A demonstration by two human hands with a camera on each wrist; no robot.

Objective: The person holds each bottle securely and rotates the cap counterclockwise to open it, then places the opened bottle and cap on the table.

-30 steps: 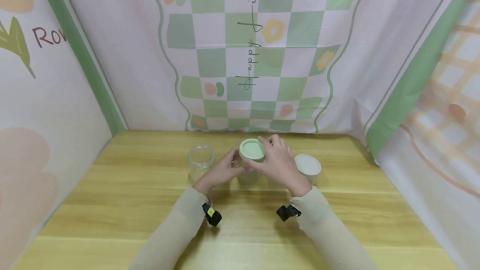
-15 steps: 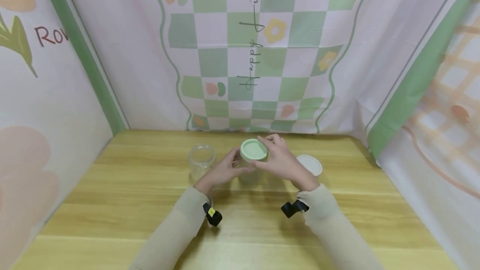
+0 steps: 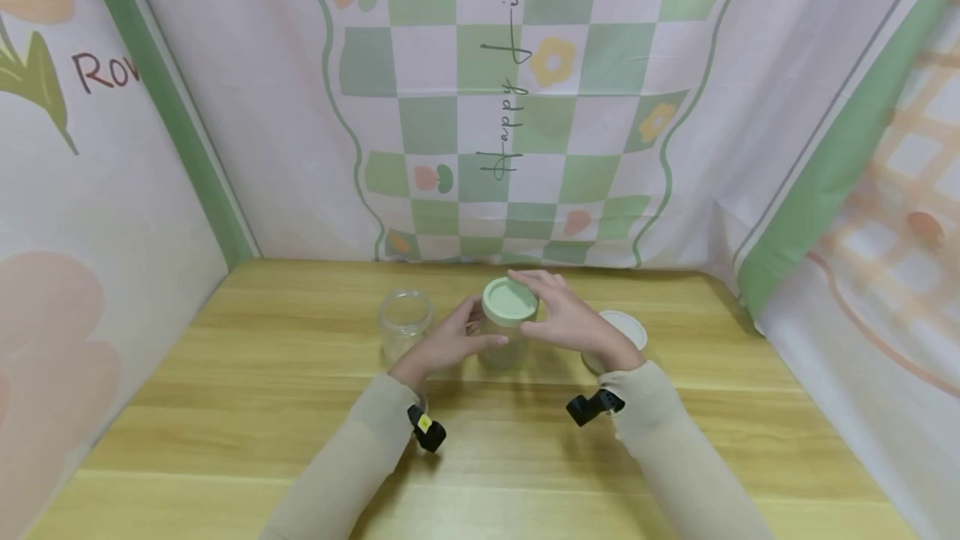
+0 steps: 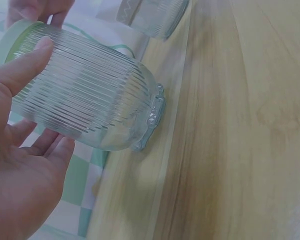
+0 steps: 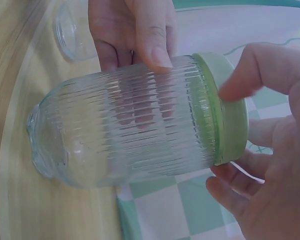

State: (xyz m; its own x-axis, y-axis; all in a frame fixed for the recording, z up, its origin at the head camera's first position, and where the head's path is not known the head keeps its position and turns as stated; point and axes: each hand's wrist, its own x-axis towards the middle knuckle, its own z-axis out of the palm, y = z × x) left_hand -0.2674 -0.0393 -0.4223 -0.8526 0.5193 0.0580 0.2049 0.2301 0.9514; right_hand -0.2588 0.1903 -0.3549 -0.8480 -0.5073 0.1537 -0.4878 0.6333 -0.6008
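Toward the surface's (image 3: 495, 482) far edge: an open clear-glass jar (image 3: 406, 328), a partly hidden white-lidded jar (image 3: 626, 328). Left hand (image 3: 450, 340) grips a ribbed glass jar (image 4: 90, 90); right hand (image 3: 567, 320), shifted rightward, its round green lid (image 3: 510, 300).

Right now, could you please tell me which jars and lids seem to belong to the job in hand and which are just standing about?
In the job, it seems:
held jar, in the left grip
green lid, on that jar, right grip at its rim

Standing about, apparently:
open jar, to the left
white-lidded jar, to the right
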